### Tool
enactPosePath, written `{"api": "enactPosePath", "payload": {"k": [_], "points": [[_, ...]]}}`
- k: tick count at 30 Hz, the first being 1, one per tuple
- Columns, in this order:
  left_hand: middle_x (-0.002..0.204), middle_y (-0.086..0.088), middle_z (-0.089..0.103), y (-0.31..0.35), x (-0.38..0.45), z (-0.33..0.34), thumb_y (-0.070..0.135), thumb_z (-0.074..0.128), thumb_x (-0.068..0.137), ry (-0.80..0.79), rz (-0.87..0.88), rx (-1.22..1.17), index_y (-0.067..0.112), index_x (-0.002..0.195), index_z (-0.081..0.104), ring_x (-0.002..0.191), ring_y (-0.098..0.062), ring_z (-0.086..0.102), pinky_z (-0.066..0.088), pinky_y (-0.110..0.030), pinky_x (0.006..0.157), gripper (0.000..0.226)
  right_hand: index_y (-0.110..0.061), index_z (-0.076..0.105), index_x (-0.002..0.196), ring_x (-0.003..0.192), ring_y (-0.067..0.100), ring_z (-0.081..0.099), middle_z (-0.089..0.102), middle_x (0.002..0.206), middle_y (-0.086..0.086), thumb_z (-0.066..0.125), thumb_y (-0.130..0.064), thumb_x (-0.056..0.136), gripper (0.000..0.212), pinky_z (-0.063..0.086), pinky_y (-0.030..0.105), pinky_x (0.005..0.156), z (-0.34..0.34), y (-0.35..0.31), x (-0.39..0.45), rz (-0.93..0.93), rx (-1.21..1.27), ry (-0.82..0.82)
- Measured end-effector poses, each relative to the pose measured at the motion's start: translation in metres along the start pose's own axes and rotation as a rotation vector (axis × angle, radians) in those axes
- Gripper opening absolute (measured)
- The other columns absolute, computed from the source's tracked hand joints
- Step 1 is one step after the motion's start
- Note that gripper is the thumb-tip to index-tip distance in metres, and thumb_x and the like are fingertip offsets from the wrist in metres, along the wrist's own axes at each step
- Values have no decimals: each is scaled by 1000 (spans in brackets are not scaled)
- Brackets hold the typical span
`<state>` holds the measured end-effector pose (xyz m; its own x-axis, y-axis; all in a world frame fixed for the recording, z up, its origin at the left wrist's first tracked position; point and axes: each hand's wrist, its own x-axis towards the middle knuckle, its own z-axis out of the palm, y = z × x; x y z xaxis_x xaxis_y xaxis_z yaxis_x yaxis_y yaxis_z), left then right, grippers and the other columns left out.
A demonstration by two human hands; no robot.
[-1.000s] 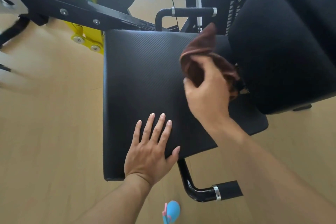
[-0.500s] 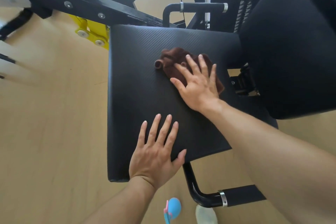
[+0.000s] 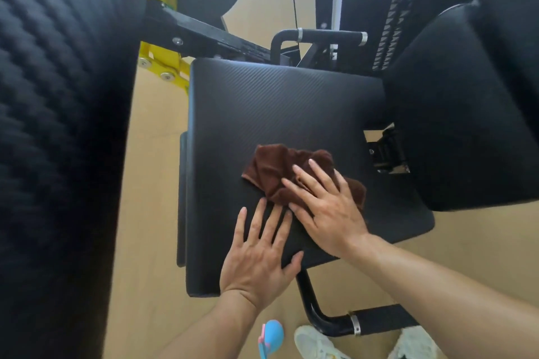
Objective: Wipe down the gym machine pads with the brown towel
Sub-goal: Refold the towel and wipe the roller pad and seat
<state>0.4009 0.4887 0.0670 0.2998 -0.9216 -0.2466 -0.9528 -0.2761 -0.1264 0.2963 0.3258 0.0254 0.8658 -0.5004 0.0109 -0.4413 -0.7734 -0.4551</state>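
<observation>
The brown towel (image 3: pixel 280 167) lies bunched on the black seat pad (image 3: pixel 268 102), near its middle. My right hand (image 3: pixel 326 210) presses flat on the towel's near half, fingers spread. My left hand (image 3: pixel 259 253) rests flat on the bare pad just beside it, at the near edge, fingers apart and holding nothing. A black backrest pad (image 3: pixel 460 114) rises at the right of the seat. Another large black pad (image 3: pixel 58 125) fills the left of the view, close to the camera.
A black handle bar (image 3: pixel 329 36) stands behind the seat, and a second one (image 3: pixel 376 322) juts out below its near edge. Yellow frame parts (image 3: pixel 163 65) and a weight stack (image 3: pixel 390 38) sit behind. White shoes (image 3: pixel 315 341) and a blue object (image 3: pixel 272 335) are on the tan floor.
My right hand went from holding the towel lifted near the backrest to pressing it flat on the seat, then dragged it toward the near edge. The view shifted, bringing the left pad in.
</observation>
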Motion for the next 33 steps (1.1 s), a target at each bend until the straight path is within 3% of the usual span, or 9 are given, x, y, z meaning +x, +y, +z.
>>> {"api": "enactPosePath", "payload": {"k": [6, 13, 16, 20, 25, 28, 31, 33], "points": [[161, -8, 37, 1, 0, 1, 62, 43, 93, 24, -6, 22, 16, 152, 39, 151, -33, 30, 24, -57, 119, 75, -29, 41, 154, 156, 31, 16, 33, 165, 2, 33, -50, 106, 53, 13, 62, 122, -4, -18, 95, -180, -104, 18], [162, -7, 37, 2, -1, 7, 60, 53, 87, 70, 1, 80, 16, 152, 43, 150, -33, 34, 29, -58, 115, 78, -35, 29, 159, 158, 22, 2, 21, 169, -5, 28, -48, 108, 53, -1, 58, 125, -27, 22, 185, -235, -62, -57], [161, -7, 39, 1, -2, 7, 59, 56, 85, 102, 5, 101, 16, 151, 43, 150, -32, 32, 30, -59, 115, 79, -37, 22, 160, 158, 21, -5, 14, 171, -7, 24, -47, 108, 53, -6, 56, 125, -36, 68, 205, -41, -76, -53], [160, -7, 40, 2, -1, 6, 58, 57, 84, 123, -1, 113, 16, 148, 49, 150, -32, 30, 31, -59, 113, 77, -37, 26, 159, 158, 22, 0, 21, 169, -5, 31, -47, 106, 54, 1, 54, 126, -43, 132, 202, 483, 44, 50], [161, -6, 38, 4, -2, 6, 59, 46, 92, 111, -12, 115, 18, 150, 46, 151, -31, 29, 31, -58, 114, 72, -30, 53, 145, 153, 22, 21, 45, 157, -1, 43, -45, 103, 46, 26, 46, 119, -55, 135, 207, 564, 197, 202], [162, -6, 37, 5, -2, 3, 59, 45, 92, 87, -25, 101, 18, 152, 42, 151, -32, 30, 30, -58, 115, 73, -18, 61, 136, 152, 21, 27, 51, 153, 2, 46, -35, 106, 38, 27, 44, 120, -53, 105, 222, 400, 310, 261], [162, -7, 37, 5, -2, 4, 59, 44, 93, 82, -26, 93, 19, 154, 38, 151, -33, 30, 30, -58, 116, 73, -16, 63, 137, 153, 23, 27, 51, 154, 2, 49, -34, 105, 39, 19, 41, 125, -47, 39, 253, -44, 401, 149], [162, -7, 36, 6, -1, 5, 60, 45, 93, 77, -26, 94, 18, 154, 35, 151, -32, 28, 28, -58, 117, 75, -20, 61, 140, 155, 26, 21, 46, 157, 0, 51, -37, 104, 41, 15, 44, 127, -39, -1, 268, -363, 280, 39]]}}
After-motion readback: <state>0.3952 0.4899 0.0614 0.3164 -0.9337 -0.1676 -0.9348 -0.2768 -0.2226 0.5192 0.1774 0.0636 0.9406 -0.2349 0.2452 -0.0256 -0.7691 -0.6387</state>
